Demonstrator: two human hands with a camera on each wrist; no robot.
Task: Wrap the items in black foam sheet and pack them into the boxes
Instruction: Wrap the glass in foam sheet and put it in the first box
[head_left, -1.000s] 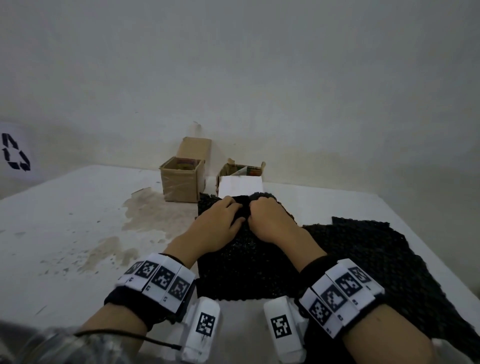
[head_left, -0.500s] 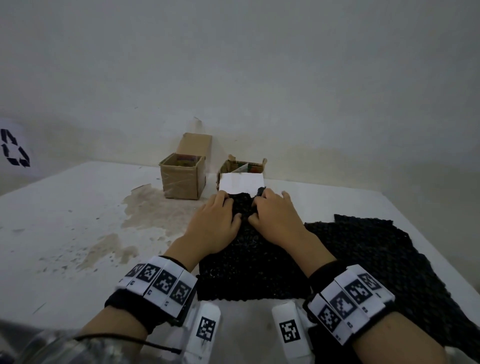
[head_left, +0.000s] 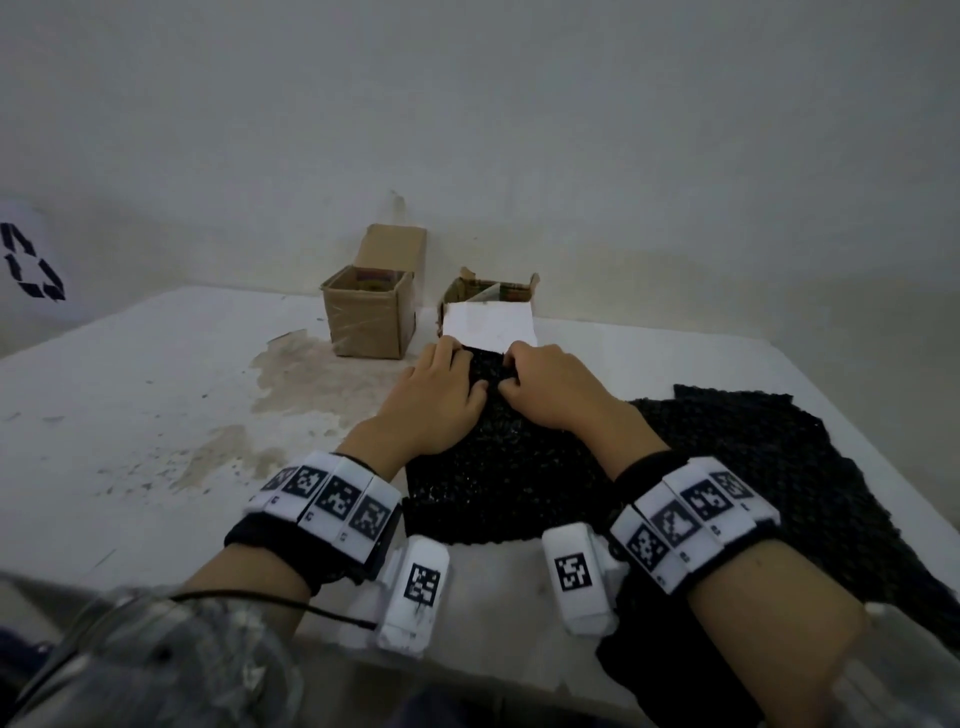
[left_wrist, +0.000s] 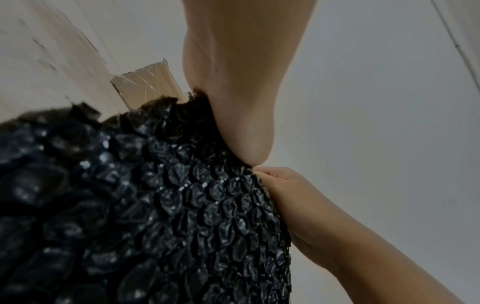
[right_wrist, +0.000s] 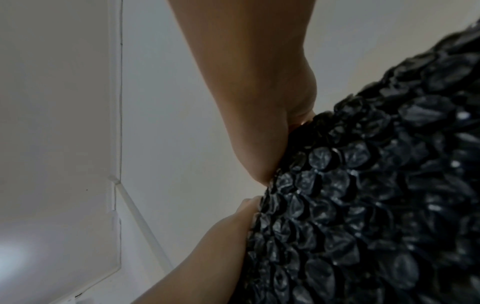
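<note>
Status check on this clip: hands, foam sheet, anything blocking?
Left hand and right hand both gripping black foam sheet, rolling it. White item partly uncovered. Path clear.

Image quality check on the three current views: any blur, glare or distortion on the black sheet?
Head: dim, even light, wide-angle bend at the table edges; black sheet reads nearly textureless. Left wrist: sheet's near-left part blurred, small glints on bubbles. Right wrist: top-right sheet smeared, pale glow at lower left.

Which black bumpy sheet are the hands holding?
The black sheet straight in front, under both hands, with its far edge folded against the white item. The other sheet lies loose on the right.
</note>
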